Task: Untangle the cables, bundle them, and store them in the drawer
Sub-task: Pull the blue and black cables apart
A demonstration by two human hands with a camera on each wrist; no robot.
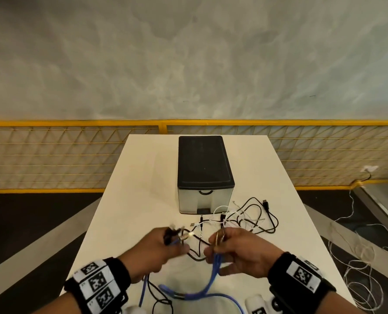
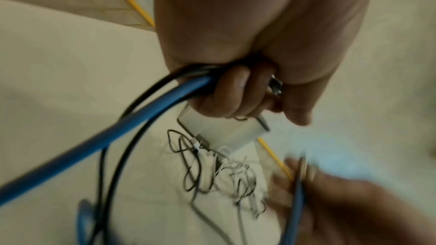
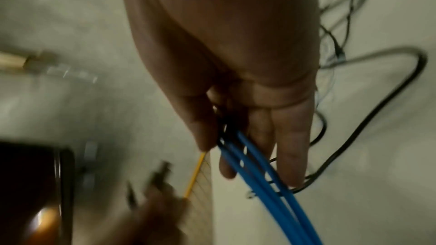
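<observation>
Both hands are raised over the near part of the white table [image 1: 143, 177]. My left hand [image 1: 163, 245] grips a blue cable [image 2: 132, 124] and a black cable [image 2: 141, 96] in a fist, with plug ends sticking out past the fingers. My right hand [image 1: 233, 248] pinches several strands of the blue cable [image 3: 259, 165] between thumb and fingers. The blue cable [image 1: 202, 288] sags between the hands to the table. A tangle of thin black and white cables [image 1: 247, 218] lies to the right of the drawer unit [image 1: 204, 175], a small box with a black top and its drawer closed.
White rolls [image 1: 255, 302] sit at the table's near edge on the right. A yellow mesh fence [image 1: 52, 155] runs behind the table. More white cable [image 1: 358, 268] lies on the floor to the right.
</observation>
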